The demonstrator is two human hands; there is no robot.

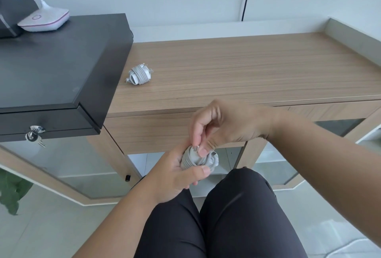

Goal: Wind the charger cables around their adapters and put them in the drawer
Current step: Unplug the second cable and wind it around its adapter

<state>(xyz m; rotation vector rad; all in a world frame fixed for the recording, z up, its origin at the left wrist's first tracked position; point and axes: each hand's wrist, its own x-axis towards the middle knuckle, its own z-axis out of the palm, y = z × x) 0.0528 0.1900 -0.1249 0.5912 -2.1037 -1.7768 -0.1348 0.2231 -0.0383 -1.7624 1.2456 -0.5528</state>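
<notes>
Low in the centre of the frame, the left hand (175, 173) comes up from the lower left, palm turned up, fingers and thumb curled closed around a white adapter (199, 159) with its cable wound round it. The right hand (222, 125) reaches in from the right with the wrist bent down, thumb and forefinger pinched shut on the cable's plug end (194, 148) on top of that bundle. Both hover above the person's dark-trousered knees (226, 212), in front of the wooden worktop (247, 67). A second wound adapter (139, 74) lies on the worktop, centre left, just beside a black cabinet (57, 61)
</notes>
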